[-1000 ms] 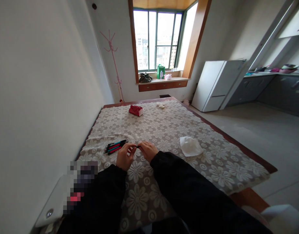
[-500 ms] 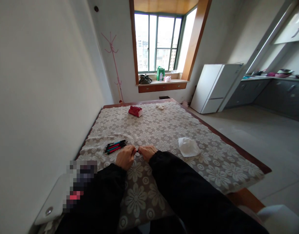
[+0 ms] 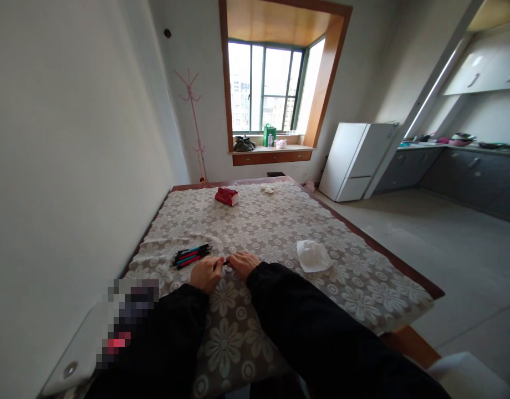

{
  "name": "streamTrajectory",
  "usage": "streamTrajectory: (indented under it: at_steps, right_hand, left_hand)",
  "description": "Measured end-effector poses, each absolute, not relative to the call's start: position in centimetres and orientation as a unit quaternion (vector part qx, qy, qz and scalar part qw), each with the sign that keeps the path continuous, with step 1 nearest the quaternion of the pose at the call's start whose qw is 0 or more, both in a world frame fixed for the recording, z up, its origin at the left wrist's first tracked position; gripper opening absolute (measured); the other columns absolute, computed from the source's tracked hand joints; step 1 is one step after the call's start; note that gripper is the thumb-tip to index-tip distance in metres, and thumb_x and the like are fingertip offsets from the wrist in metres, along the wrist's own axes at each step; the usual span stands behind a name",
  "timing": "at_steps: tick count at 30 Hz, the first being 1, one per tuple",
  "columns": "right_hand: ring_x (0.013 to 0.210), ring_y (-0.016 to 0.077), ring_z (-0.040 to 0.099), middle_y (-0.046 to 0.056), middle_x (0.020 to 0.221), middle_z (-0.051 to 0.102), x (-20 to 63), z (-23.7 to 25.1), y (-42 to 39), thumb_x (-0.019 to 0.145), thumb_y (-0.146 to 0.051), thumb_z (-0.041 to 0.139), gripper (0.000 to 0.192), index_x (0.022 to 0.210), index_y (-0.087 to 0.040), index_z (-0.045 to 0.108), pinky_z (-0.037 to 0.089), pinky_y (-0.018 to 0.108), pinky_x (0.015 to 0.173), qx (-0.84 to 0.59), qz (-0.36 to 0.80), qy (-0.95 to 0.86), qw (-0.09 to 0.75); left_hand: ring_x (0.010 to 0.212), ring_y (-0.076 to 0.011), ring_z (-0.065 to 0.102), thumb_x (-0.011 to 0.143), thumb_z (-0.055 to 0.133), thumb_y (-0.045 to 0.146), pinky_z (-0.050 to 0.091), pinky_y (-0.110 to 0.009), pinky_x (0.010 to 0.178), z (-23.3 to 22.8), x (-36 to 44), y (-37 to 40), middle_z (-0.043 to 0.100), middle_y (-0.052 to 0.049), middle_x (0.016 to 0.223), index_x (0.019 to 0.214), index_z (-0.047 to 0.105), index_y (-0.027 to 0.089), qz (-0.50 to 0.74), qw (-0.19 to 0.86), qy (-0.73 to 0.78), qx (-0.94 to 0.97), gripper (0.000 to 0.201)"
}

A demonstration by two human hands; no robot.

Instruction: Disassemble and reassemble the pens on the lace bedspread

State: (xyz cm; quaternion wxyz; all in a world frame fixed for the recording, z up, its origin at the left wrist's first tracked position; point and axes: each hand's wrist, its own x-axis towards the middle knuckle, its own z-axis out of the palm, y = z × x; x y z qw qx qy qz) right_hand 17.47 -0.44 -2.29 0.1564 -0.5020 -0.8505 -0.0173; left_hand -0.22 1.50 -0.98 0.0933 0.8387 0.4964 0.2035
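Pen (image 3: 225, 262) between both hands' fingertips

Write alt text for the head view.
Left hand and right hand meet on a small dark pen above a floral tablecloth, beside a bundle of pens and a crumpled tissue.

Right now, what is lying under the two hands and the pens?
A lace tablecloth with a flower pattern lies under the left hand, the right hand and the pens. It covers the table top; only the brown wooden edge shows.
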Motion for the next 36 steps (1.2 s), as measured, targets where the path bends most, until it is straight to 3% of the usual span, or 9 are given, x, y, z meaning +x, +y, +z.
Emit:
streamTrajectory:
  at_steps: [2, 6, 10, 15, 21, 23, 27, 32, 36]
  right_hand:
    - [0.085, 0.0185, 0.062, 0.006, 0.089, 0.068, 17.6, -2.6, -0.2, 0.096, -0.029, 0.048, 0.016, 0.094, -0.017, 0.059, 0.043, 0.028, 0.074, -0.496, -0.033, -0.851, 0.168]
    - [0.081, 0.0177, 0.061, 0.005, 0.087, 0.068, 18.1, -3.2, 0.0, 0.094, -0.028, 0.053, 0.013, 0.092, -0.018, 0.061, 0.044, 0.029, 0.074, -0.503, -0.030, -0.843, 0.186]
    - [0.082, 0.0184, 0.061, 0.004, 0.088, 0.069, 18.5, -3.2, -0.1, 0.093, -0.030, 0.054, 0.014, 0.095, -0.020, 0.064, 0.044, 0.029, 0.075, -0.502, -0.025, -0.840, 0.206]
    - [0.088, 0.0195, 0.060, 0.005, 0.091, 0.068, 18.6, -3.1, -0.3, 0.091, -0.024, 0.056, 0.014, 0.103, -0.019, 0.061, 0.044, 0.030, 0.078, -0.484, -0.028, -0.846, 0.223]
    - [0.087, 0.0199, 0.061, 0.005, 0.089, 0.069, 18.7, -3.5, -0.3, 0.091, -0.022, 0.055, 0.014, 0.103, -0.018, 0.060, 0.044, 0.029, 0.078, -0.510, -0.002, -0.830, 0.223]
    - [0.087, 0.0199, 0.062, 0.005, 0.089, 0.069, 18.7, -3.5, -0.3, 0.091, -0.022, 0.055, 0.016, 0.105, -0.018, 0.060, 0.043, 0.029, 0.079, -0.507, 0.005, -0.831, 0.231]
    - [0.088, 0.0198, 0.061, 0.007, 0.091, 0.068, 18.8, -3.5, -0.4, 0.089, -0.021, 0.055, 0.020, 0.109, -0.018, 0.058, 0.042, 0.029, 0.081, -0.506, 0.014, -0.828, 0.240]
    - [0.084, 0.0193, 0.060, 0.007, 0.088, 0.066, 18.8, -3.4, -0.5, 0.090, -0.025, 0.055, 0.015, 0.103, -0.018, 0.058, 0.042, 0.029, 0.079, -0.526, 0.026, -0.817, 0.234]
    - [0.082, 0.0183, 0.059, 0.006, 0.088, 0.065, 18.8, -3.3, -0.5, 0.090, -0.027, 0.054, 0.016, 0.102, -0.018, 0.058, 0.041, 0.028, 0.079, -0.527, 0.038, -0.814, 0.240]
  left_hand:
    - [0.071, -0.0183, 0.057, 0.095, 0.036, 0.040, 0.035, -0.027, 0.063, -0.9, -0.3, 1.5, 0.062, -0.004, 0.068, 0.069, 0.064, 0.021, 0.224, 0.105, 0.488, 0.837, 0.042]
    - [0.078, -0.0177, 0.058, 0.088, 0.052, 0.037, 0.041, -0.027, 0.070, -0.8, -0.5, 1.6, 0.066, -0.003, 0.085, 0.094, 0.064, 0.022, 0.286, 0.148, 0.426, 0.846, 0.021]
    - [0.079, -0.0178, 0.058, 0.084, 0.056, 0.029, 0.042, -0.027, 0.072, -0.8, -0.4, 1.7, 0.065, -0.004, 0.083, 0.087, 0.063, 0.021, 0.285, 0.160, 0.416, 0.849, 0.011]
    - [0.077, -0.0185, 0.057, 0.095, 0.035, 0.033, 0.039, -0.028, 0.068, -0.6, -0.2, 1.5, 0.061, -0.003, 0.071, 0.072, 0.061, 0.021, 0.269, 0.140, 0.458, 0.836, 0.037]
    - [0.079, -0.0167, 0.057, 0.085, 0.057, 0.033, 0.041, -0.026, 0.071, -0.5, -0.1, 1.2, 0.065, -0.004, 0.086, 0.096, 0.063, 0.021, 0.292, 0.173, 0.423, 0.840, 0.018]
    - [0.079, -0.0167, 0.057, 0.086, 0.055, 0.033, 0.041, -0.026, 0.070, -0.6, -0.2, 1.2, 0.064, -0.003, 0.081, 0.088, 0.065, 0.022, 0.281, 0.173, 0.429, 0.841, 0.015]
    - [0.076, -0.0183, 0.057, 0.094, 0.039, 0.038, 0.038, -0.027, 0.065, -0.6, -0.3, 1.3, 0.059, -0.003, 0.063, 0.067, 0.064, 0.022, 0.258, 0.163, 0.473, 0.826, 0.040]
    - [0.082, -0.0181, 0.058, 0.085, 0.057, 0.037, 0.042, -0.027, 0.073, -0.4, -0.3, 1.1, 0.065, -0.004, 0.082, 0.094, 0.065, 0.022, 0.301, 0.188, 0.423, 0.834, 0.020]
    - [0.078, -0.0182, 0.057, 0.092, 0.044, 0.038, 0.041, -0.027, 0.069, -0.8, -0.3, 1.3, 0.060, -0.004, 0.069, 0.073, 0.065, 0.021, 0.269, 0.177, 0.453, 0.831, 0.032]
